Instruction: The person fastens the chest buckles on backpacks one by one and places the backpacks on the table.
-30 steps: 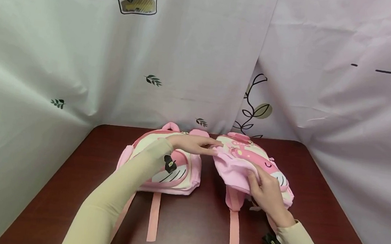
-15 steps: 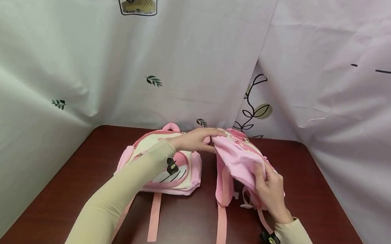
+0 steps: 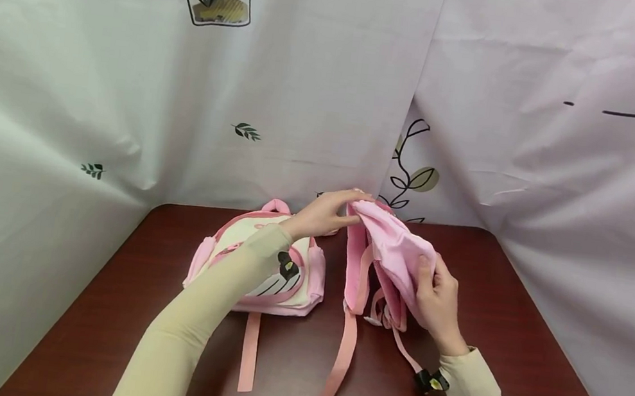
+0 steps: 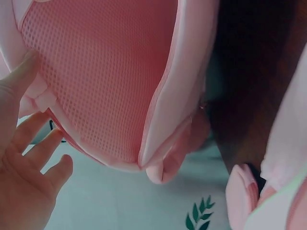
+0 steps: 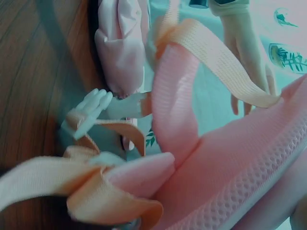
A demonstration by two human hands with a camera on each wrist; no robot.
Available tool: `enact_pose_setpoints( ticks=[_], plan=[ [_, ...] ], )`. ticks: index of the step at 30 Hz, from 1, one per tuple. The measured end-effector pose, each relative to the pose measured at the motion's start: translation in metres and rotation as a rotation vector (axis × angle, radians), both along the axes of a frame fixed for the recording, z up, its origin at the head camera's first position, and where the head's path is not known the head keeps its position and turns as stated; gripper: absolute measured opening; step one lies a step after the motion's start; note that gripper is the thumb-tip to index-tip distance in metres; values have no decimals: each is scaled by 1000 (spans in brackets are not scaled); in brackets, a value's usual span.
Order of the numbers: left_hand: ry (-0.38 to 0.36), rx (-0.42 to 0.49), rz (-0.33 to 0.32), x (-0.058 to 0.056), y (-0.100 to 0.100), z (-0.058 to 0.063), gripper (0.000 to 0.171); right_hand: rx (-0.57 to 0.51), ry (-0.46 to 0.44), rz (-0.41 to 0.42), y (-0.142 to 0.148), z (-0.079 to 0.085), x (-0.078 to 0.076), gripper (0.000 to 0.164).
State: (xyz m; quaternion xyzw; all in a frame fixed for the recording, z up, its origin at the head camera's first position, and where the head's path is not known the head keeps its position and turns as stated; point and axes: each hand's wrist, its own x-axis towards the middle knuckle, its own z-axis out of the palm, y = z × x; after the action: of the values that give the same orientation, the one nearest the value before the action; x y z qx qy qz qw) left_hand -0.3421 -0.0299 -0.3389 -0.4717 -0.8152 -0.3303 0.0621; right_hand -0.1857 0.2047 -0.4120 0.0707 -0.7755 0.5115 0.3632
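A pink backpack (image 3: 391, 241) hangs tilted between both hands, its side panel facing me and its straps dangling toward the table. My left hand (image 3: 321, 214) pinches its upper edge. In the left wrist view the thumb lies on the border of a pink mesh panel (image 4: 100, 72), with the fingers on the far side. Lower on the right, my right hand (image 3: 440, 301) grips the bag's side, thumb toward me. A pale plastic buckle (image 5: 88, 112) and loose webbing (image 5: 216, 57) show in the right wrist view; the bag's front is hidden.
A second pink-and-cream backpack (image 3: 315, 275) lies on the dark red table (image 3: 287, 375), left of the held one and partly behind my left forearm. One of its straps (image 3: 249, 352) trails forward. Pale printed cloth (image 3: 317, 95) hangs behind and along the sides.
The right-hand backpack has risen and tipped up, so its printed front has turned out of sight. My left hand has moved up with it, and its straps have swung left.
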Motion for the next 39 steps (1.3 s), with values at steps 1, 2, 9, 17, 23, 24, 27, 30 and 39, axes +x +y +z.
enact_pose_setpoints(
  ticks=[1,2,9,17,23,24,27,30,39],
  plan=[
    [5,6,7,0,1,2,47,-11,-7,3,0,0,0,18],
    [7,10,14,0,2,3,47,-20,-14,5,0,1,0,19],
    [28,31,34,2,9,16,43,-45,-85,75,-1,6,0,30],
    [11,46,19,2,14,27,40,55,-186,75,-2,18,3,46],
    [13,51,34,-1,20,38,39,55,-257,150,-4,30,4,69],
    [15,47,35,-1,20,40,38,56,-265,151,-5,31,4,71],
    [14,33,45,-1,21,43,39,69,-268,138,-7,35,4,69],
    [8,14,53,0,21,44,40,88,-257,115,-7,35,3,62],
    [-29,4,110,3,29,37,53,55,-249,74,-8,32,1,53]
  ],
)
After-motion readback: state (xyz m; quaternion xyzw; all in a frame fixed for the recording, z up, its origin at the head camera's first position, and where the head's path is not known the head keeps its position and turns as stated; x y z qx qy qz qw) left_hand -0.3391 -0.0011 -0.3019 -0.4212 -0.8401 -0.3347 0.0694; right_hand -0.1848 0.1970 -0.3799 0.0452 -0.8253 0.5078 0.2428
